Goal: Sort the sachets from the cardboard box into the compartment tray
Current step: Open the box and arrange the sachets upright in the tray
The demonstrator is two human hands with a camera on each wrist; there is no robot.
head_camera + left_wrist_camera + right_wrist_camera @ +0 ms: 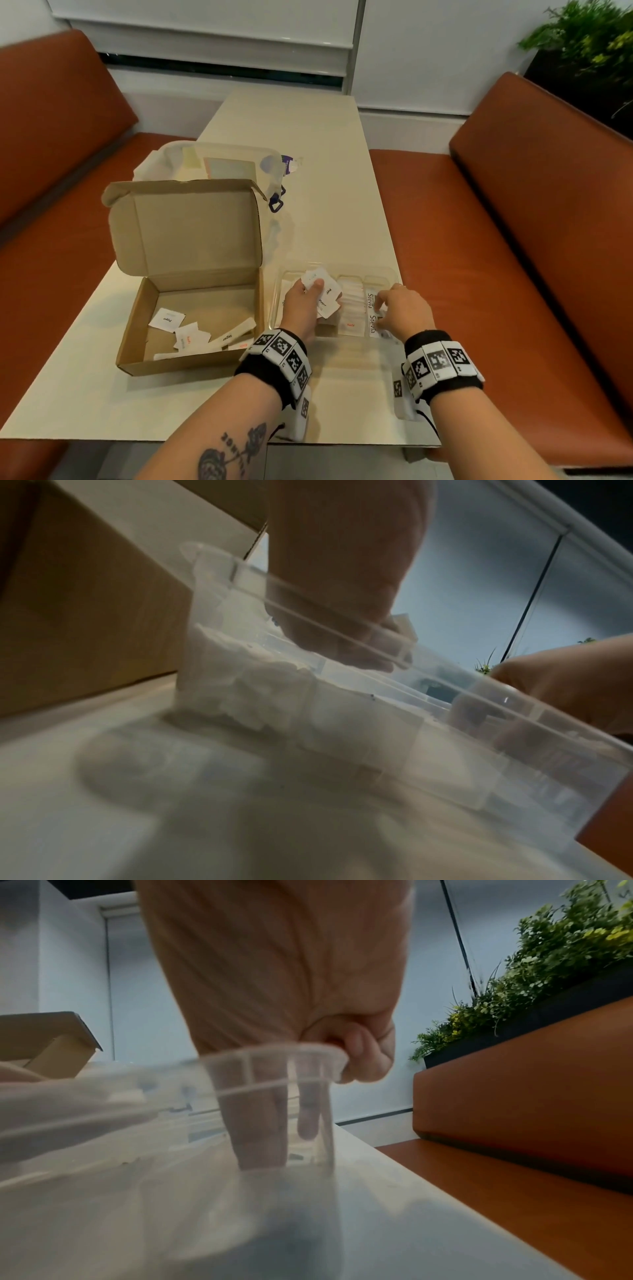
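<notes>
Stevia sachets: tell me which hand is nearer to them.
Right. The right hand is in the tray with its fingertips on the Stevia sachets; the left hand holds white sachets over the tray's left compartment, farther away.

My cream table carries three things. Open cardboard box taken as landmark: clear compartment tray just beside its right wall; lidded translucent plastic tub directly behind its raised lid.
</notes>
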